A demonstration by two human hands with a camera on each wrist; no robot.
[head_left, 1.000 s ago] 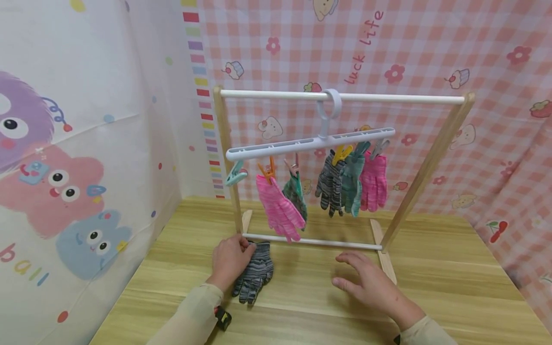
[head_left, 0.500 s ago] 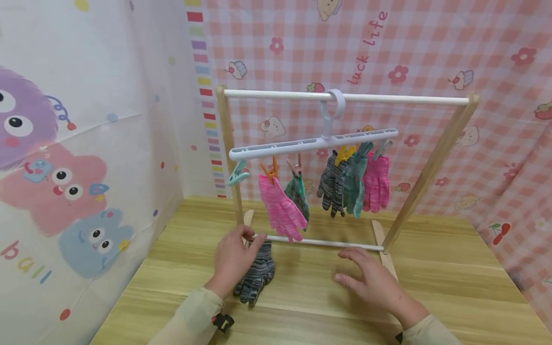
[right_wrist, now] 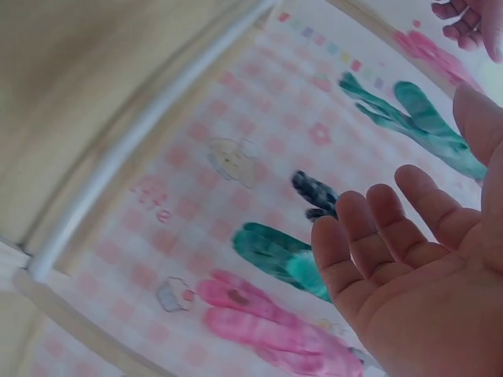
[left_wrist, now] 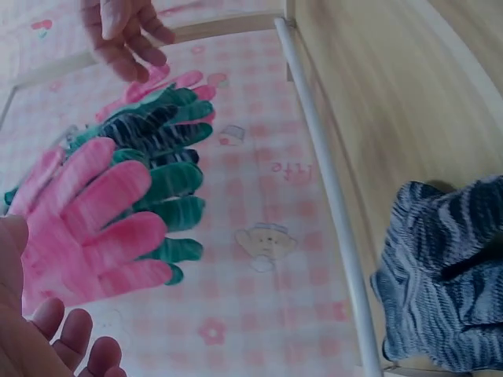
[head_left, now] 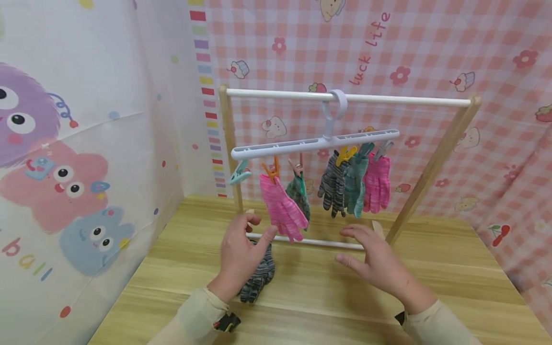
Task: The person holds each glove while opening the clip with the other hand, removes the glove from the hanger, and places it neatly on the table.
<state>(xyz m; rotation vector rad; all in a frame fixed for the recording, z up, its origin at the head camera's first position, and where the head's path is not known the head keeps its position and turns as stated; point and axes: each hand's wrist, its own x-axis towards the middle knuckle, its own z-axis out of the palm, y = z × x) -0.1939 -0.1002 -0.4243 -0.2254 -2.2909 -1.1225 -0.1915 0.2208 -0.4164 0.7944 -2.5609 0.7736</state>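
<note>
My left hand (head_left: 242, 254) is raised over the dark grey striped glove (head_left: 261, 278) lying on the table, fingers relaxed and holding nothing. Beside its fingertips hangs a pink glove (head_left: 282, 208), pinned by an orange clothespin (head_left: 271, 170). My right hand (head_left: 377, 261) hovers with loosely bent fingers below the right-hand group: a grey glove (head_left: 333, 187), a teal glove (head_left: 354, 187) and a pink glove (head_left: 377, 184). A green glove (head_left: 299, 194) hangs from a pink clothespin (head_left: 297, 165). In the left wrist view the striped glove (left_wrist: 444, 275) lies past the rack's lower bar.
A pale grey hanger (head_left: 316, 143) hangs tilted from the white top bar (head_left: 276, 94) of a wooden rack. A mint clothespin (head_left: 239, 173) at its left end holds no glove. The rack's lower bar (head_left: 319, 242) runs low behind the hands. Patterned cloths stand behind and at left.
My left hand has lifted off the striped glove and moved up and slightly right, its fingers spreading. My right hand has risen a little toward the hanging gloves.
</note>
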